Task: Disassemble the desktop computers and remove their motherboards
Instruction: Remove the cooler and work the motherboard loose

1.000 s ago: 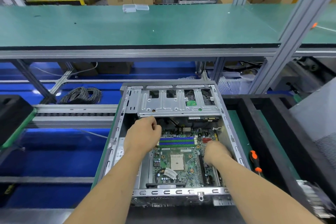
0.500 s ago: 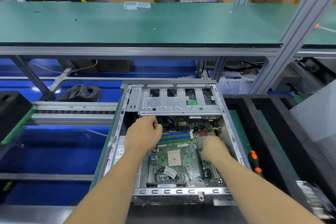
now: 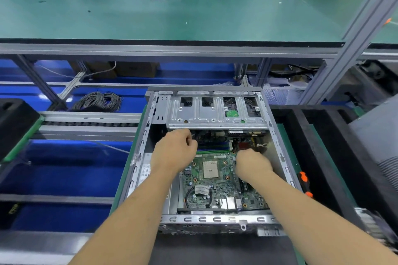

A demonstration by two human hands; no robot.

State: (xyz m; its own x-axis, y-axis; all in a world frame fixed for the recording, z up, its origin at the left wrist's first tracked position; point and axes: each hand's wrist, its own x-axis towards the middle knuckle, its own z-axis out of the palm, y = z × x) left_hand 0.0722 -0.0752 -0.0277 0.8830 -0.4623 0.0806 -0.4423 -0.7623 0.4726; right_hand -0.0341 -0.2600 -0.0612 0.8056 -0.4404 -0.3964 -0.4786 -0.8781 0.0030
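An open grey desktop case lies flat in front of me with its green motherboard inside. The board's bare CPU socket and blue memory sticks show between my hands. My left hand is curled at the board's far left corner, just under the metal drive cage. At the board's right edge, my right hand is curled with its fingertips hidden below it. Both hands seem to grip the board, which looks tilted inside the case.
An orange-and-black screwdriver lies on the green mat right of the case. Black foam trays stand further right, and a black block at the left. A cable coil lies beyond the conveyor rail. A green shelf spans overhead.
Both hands have shifted toward the far end of the case, and the motherboard has moved with them, its far end now tucked closer under the drive cage.
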